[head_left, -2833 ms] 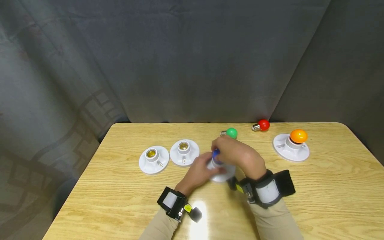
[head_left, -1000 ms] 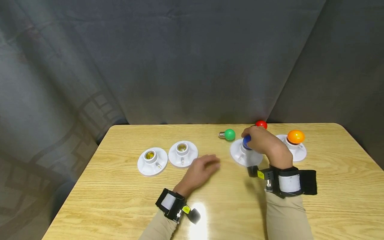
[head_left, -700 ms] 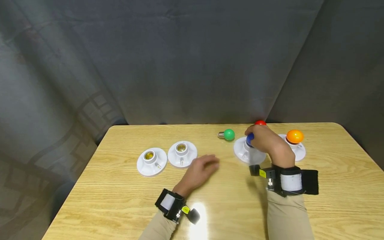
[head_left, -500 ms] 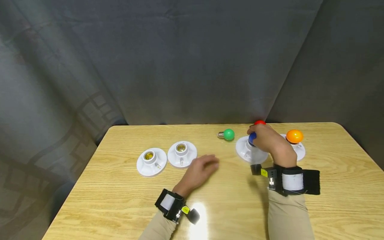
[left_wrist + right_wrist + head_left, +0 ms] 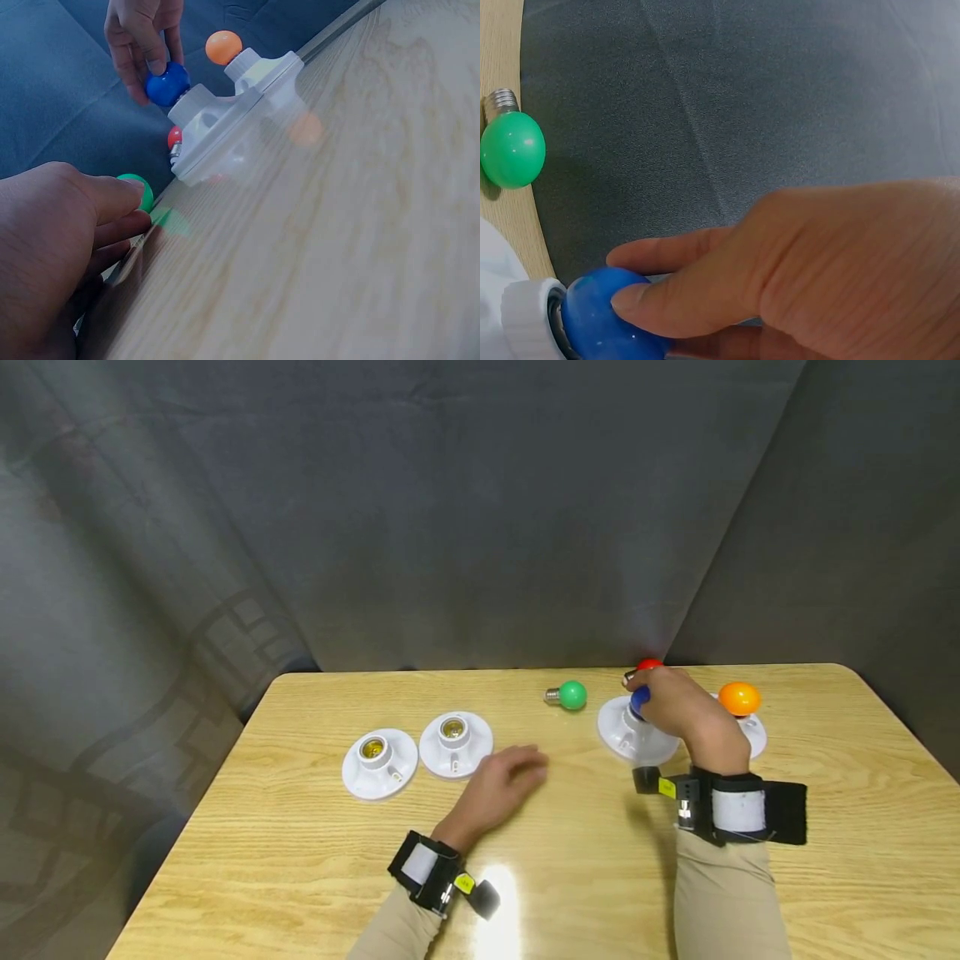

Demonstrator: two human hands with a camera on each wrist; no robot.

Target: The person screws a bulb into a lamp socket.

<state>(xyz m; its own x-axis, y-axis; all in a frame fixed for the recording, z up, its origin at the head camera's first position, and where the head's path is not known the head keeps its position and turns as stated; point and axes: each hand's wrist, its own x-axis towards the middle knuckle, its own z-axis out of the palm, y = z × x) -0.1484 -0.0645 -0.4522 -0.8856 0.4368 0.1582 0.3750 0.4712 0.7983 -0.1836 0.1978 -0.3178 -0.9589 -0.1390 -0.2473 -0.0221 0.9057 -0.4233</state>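
With thumb and fingers, my right hand grips a blue light bulb seated in a white lamp holder. The holder's base looks flat on the table, just left of a second holder with an orange bulb. My left hand rests on the table, fingers loosely bent and nothing in them. Beyond it lies a green bulb, metal base pointing left. In the left wrist view that green bulb appears behind the fingertips, apart from them in the head view. My right hand partly covers a red bulb.
Two white lamp holders without bulbs, one at the left and one beside it, stand left of my left hand. A grey curtain hangs behind the table's back edge.
From the middle of the table, the holder with the blue bulb has slid right and back under my right hand. My left hand has let go of that holder and stayed in place.
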